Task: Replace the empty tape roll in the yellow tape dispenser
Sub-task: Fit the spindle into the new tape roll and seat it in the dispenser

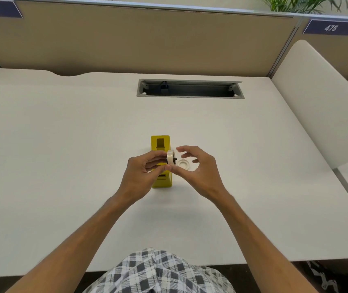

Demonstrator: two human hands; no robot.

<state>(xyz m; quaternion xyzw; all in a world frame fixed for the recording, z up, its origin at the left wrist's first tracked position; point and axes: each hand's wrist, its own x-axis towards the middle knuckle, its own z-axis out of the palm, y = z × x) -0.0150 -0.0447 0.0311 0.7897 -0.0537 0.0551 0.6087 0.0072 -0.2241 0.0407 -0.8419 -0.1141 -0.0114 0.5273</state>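
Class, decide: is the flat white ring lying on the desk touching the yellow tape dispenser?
Apart. The head view shows the flat white ring lying on the white desk, right of the yellow tape dispenser, with a strip of bare desk between them.

Left hand (145, 166) hides yellow dispenser (160, 144) middle; spindle probably in roll (171, 157).

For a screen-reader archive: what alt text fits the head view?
A left hand holds a tape roll on a dark hub above a yellow tape dispenser; the right hand hovers open beside it. Another white roll lies on the white desk.
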